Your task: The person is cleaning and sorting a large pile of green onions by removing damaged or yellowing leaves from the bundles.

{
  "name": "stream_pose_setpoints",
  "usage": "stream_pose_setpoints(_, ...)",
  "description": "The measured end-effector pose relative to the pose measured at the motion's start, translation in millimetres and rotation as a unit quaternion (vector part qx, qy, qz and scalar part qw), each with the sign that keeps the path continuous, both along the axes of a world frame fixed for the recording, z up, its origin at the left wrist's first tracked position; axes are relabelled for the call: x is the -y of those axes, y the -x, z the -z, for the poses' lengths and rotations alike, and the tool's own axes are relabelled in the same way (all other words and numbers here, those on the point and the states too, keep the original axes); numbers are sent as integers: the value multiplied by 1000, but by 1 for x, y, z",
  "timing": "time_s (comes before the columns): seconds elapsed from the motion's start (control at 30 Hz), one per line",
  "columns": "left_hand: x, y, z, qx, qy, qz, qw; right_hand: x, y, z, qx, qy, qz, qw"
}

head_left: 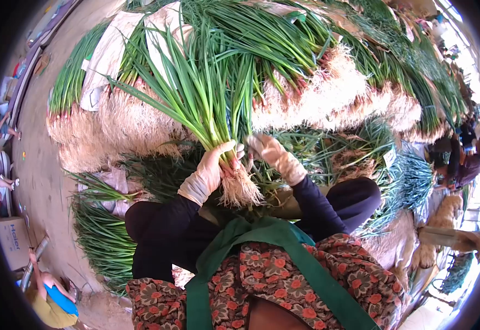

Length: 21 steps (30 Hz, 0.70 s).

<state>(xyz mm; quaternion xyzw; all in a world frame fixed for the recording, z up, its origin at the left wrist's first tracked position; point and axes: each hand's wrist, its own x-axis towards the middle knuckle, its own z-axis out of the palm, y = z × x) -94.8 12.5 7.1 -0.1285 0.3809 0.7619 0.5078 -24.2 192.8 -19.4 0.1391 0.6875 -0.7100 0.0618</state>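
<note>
Head view: onions [211, 118] between hands [206, 172] [277, 157]

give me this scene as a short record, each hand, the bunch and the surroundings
left hand: closed around the bunch of green onions, just above its roots
right hand: beside the stalks, fingers blurred, contact unclear
bunch: leaves pointing away from the person, roots towards them
surroundings: rooted bunches piled ahead; cardboard box at far left

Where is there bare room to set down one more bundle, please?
Bare floor shows at picture left, between the Haier carton and the heaped green onions. It is crowded around the left hand and right hand: rooted bundles beyond, loose leaves beneath.
</note>
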Motion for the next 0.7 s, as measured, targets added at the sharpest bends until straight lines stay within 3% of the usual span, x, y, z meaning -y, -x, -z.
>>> stream_pose_setpoints(0.07, 0, -5, 0, -30, 4, 16, 999, 13, 17, -45, 57, 47, 16, 997)
stream_pose_setpoints(0.13, 4, -5, 0, -62, 8, 24, 998, 27, 34, -20, 52, 150, 83, 984)
stream_pose_setpoints(0.2, 7, -5, -5, -55, -17, 5, 998, 29, 33, 7, 37, 131, 84, 987)
stream_pose_setpoints(0.23, 7, -6, -11, -45, -16, -2, 999, 30, 33, 57, -146, -173, 61, 972)
stream_pose_setpoints(0.27, 8, -5, -13, -33, -16, -8, 999, 34, 18, 66, -28, -233, 49, 971)
stream_pose_setpoints(0.4, 13, -9, -21, -54, 15, 29, 998, 13, -9, 51, -111, -436, -142, 882)
stream_pose_setpoints(0.43, 16, -5, -25, -102, 102, 88, 986, 14, -17, 45, -128, -477, -195, 847)
stream_pose_setpoints(0.47, 14, -3, -21, -103, 127, 94, 982, 23, -5, -10, 26, -327, -3, 945)
stream_pose_setpoints(0.53, 7, -3, -12, -112, 178, 119, 970, 21, 19, -39, -51, -228, 35, 972)
stream_pose_setpoints(0.6, 2, -3, -9, -131, 188, 137, 964, 29, 36, -67, 67, -281, -91, 953)
stream_pose_setpoints(0.63, 2, -3, -11, -135, 187, 139, 963, 25, 44, -37, 60, -332, -103, 936)
stream_pose_setpoints(0.7, 3, -6, -10, -145, 160, 122, 969, 23, 38, -41, 38, -214, -51, 975)
